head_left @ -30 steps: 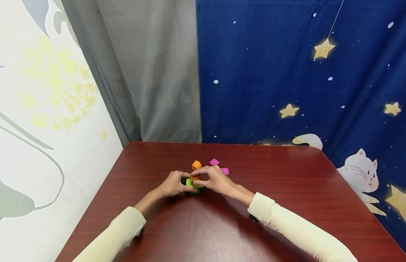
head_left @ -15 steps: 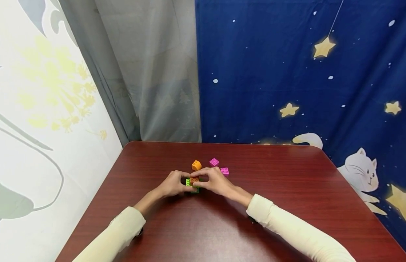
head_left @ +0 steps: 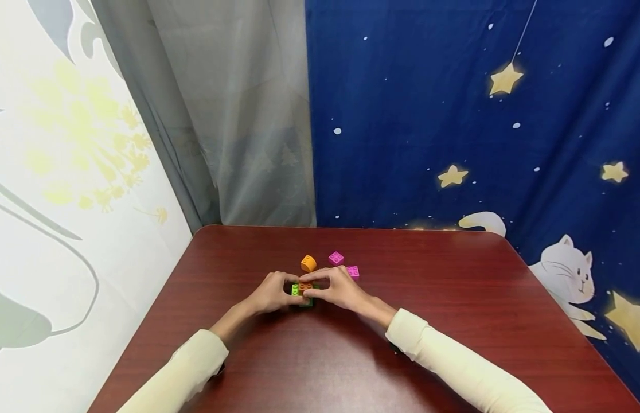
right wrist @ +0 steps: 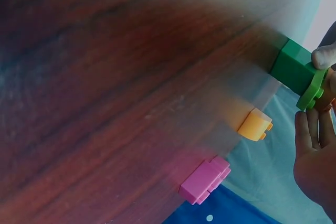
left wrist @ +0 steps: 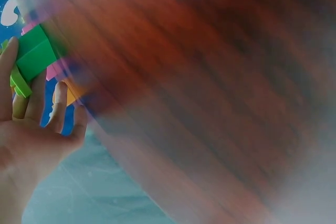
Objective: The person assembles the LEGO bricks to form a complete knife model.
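A small stack of toy building bricks stands on the table between the two hands. At its bottom is a dark green brick [right wrist: 293, 66], with a thin lime green plate [right wrist: 314, 90] over it. On top sits an orange brick [head_left: 305, 287], its studs facing up in the head view. My left hand [head_left: 270, 293] holds the stack from the left, thumb in front and fingers behind, by the lime plate. From the right, my right hand [head_left: 343, 288] pinches the orange brick between thumb and fingers. Fingers partly hide the lower bricks.
A yellow-orange curved brick [head_left: 308, 263] lies just behind the stack. Two pink bricks, one farther back [head_left: 336, 258] and one behind the right hand [head_left: 353, 271], lie to the right. The reddish-brown table [head_left: 428, 298] reaches back to grey and blue curtains.
The lime plate's front right edge, visible a second ago, is now covered, and the orange brick sits straighter on the stack. Both hands keep their places; the head view shifts slightly.
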Demonstrator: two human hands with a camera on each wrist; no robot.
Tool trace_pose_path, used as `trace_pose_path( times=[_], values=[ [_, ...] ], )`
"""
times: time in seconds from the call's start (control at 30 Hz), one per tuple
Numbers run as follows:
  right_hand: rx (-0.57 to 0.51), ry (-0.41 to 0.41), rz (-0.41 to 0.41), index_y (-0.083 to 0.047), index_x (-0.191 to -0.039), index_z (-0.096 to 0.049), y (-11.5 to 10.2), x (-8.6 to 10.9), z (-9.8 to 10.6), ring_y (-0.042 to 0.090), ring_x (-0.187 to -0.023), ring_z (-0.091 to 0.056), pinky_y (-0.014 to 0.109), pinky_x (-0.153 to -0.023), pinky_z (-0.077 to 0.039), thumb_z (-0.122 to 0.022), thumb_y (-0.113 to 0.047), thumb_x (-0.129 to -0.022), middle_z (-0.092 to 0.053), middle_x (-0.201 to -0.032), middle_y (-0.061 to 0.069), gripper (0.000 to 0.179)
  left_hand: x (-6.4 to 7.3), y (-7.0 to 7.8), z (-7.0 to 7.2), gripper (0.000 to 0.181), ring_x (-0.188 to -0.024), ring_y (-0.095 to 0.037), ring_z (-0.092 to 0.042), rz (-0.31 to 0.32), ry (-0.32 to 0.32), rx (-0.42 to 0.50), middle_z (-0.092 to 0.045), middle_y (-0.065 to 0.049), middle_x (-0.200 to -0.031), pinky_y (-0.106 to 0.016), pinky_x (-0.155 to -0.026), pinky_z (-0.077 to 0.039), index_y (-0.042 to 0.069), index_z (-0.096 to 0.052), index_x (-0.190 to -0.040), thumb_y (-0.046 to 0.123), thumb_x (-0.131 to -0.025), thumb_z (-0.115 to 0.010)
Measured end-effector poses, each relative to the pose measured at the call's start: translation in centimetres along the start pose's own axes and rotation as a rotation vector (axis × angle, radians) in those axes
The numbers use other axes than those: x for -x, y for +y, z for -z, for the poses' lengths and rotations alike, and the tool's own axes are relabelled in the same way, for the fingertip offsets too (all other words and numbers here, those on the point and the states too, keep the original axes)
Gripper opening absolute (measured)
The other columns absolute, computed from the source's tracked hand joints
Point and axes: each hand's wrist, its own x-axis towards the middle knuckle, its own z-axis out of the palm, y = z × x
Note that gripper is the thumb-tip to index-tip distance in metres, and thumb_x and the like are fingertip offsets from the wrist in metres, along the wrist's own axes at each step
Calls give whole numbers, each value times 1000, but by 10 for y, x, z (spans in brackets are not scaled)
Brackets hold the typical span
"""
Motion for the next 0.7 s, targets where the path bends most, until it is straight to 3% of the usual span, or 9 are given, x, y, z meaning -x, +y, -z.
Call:
trace_pose_path(
  times=[0.2, 0.27, 0.4, 0.57, 0.7],
  values=[
    [-21, -2, -13, -20, -120, -78, 1, 0, -2, 1, -103, -70, 23, -92, -51, -84, -25, -90, -77, -112, -10, 31, 5, 2, -1, 47, -89, -11, -65, -16, 9, -8, -74, 3, -105, -29, -77, -56, 11, -74, -124, 36, -86, -87],
    [-62, -3, -21, -17, -121, -77, 0, -1, -2, 5, -104, -71, 28, -88, -58, -84, -22, -90, -77, -113, -5, 32, 7, 3, 1, 49, -98, -14, -66, -23, 26, -18, -74, 1, -112, -35, -85, -57, 10, -73, -126, 36, -87, -86],
    [-73, -8, -13, -14, -123, -75, -2, -2, 0, 11, -107, -72, 36, -91, -59, -85, -21, -88, -77, -115, 1, 36, 8, 5, 2, 47, -111, -21, -66, -44, 69, -52, -74, -2, -118, -47, -97, -54, 8, -73, -124, 34, -87, -86],
    [5, -13, -11, -12, -125, -74, -1, -1, 8, 11, -109, -72, 38, -92, -58, -87, -28, -85, -76, -119, 0, 45, 8, 7, 2, 43, -113, -23, -66, -56, 80, -63, -74, -3, -117, -48, -99, -54, 7, -74, -120, 33, -88, -86],
    [30, -2, -8, -11, -126, -74, 1, 1, 15, 13, -109, -72, 36, -92, -58, -88, -29, -85, -76, -119, 2, 47, 11, 8, 3, 41, -110, -20, -65, -29, 59, -36, -74, 1, -115, -47, -98, -54, 11, -75, -121, 34, -88, -86]
  ],
)
